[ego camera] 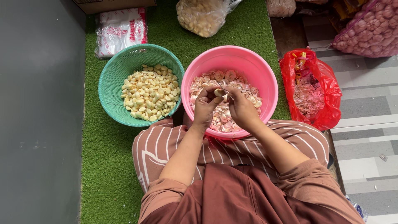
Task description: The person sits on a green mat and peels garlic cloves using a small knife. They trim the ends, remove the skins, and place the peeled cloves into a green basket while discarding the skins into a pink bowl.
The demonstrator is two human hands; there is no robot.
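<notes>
Over a pink bowl [265, 79] filled with unpeeled garlic cloves and papery skins, my left hand [204, 107] pinches a pale garlic clove [218, 92] between its fingertips. My right hand [241, 108] meets it from the right, gripping a small knife [222, 87] whose thin blade touches the clove. Left of the pink bowl stands a green basket [112, 79] of peeled, cream-coloured garlic cloves [151, 92].
A red plastic bag [327, 103] of garlic skins lies right of the pink bowl. Clear bags of garlic [201, 15] and a white packet [120, 29] sit at the back on green artificial turf [103, 166]. A grey wall runs along the left; striped flooring is on the right.
</notes>
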